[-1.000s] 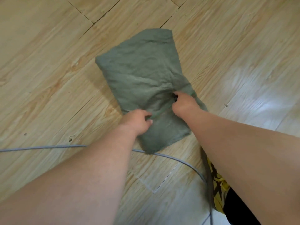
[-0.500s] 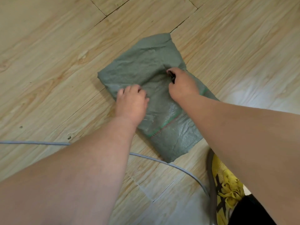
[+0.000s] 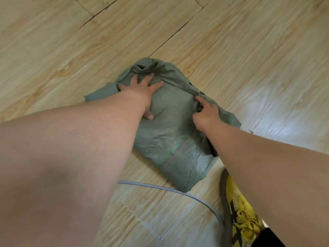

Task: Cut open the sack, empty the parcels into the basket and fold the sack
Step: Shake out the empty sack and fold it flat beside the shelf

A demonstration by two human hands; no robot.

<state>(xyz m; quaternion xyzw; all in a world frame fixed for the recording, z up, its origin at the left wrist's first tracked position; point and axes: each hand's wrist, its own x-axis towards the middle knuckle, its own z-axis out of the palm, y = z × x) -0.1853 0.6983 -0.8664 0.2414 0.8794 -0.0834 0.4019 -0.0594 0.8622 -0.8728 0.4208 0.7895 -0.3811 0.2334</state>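
Floor [image 3: 231, 41]: light wood-look planks, pale tan with darker grain streaks, filling the whole view.
Seams [image 3: 170, 42]: thin dark joint lines running diagonally between planks, with short cross joints.
Light [image 3: 277, 111]: a soft whitish glare on the glossy planks at the right.
Cable [image 3: 178, 190]: grey, lying on the floor, curving from lower centre toward the lower right.
Speck [image 3: 251, 131]: a small dark bit of debris on the floor at the right.
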